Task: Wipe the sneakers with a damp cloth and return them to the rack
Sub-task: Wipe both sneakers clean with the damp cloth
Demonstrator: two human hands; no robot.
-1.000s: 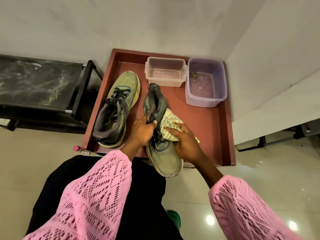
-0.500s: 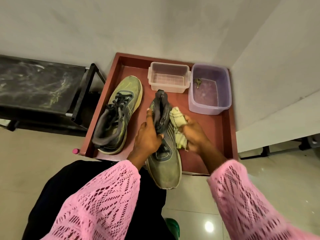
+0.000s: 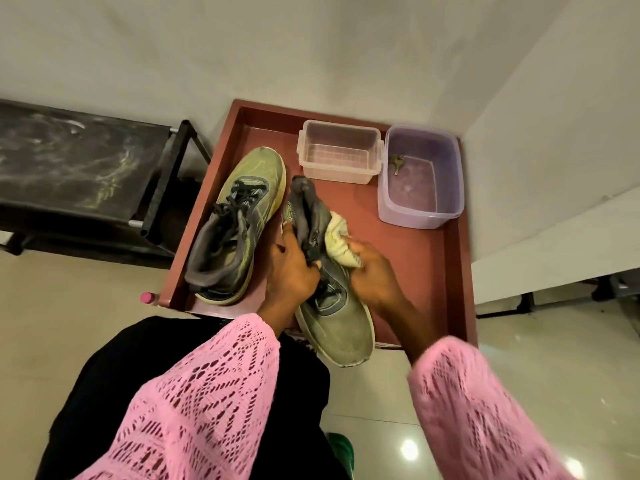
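Note:
My left hand (image 3: 289, 271) grips the collar of a grey-green sneaker (image 3: 337, 320), held over the near edge of a red-brown tray (image 3: 453, 258) with its toe pointing toward me. In my right hand (image 3: 372, 273) is a bunched pale yellow cloth (image 3: 337, 237), pressed against the sneaker's right side near the ankle. The second sneaker (image 3: 239, 216), olive green with dark laces, lies in the tray's left part with its toe pointing away.
A clear plastic box (image 3: 339, 155) and a purple tub (image 3: 420, 178) holding water and a key stand at the tray's back. A black shoe rack (image 3: 79, 161) sits on the left. White walls close in behind and on the right. A pink-capped item (image 3: 146, 297) lies by the tray's corner.
The cloth went from spread flat on the sneaker's side to bunched up in my right hand, and it moved up toward the ankle. My left hand kept its grip on the collar.

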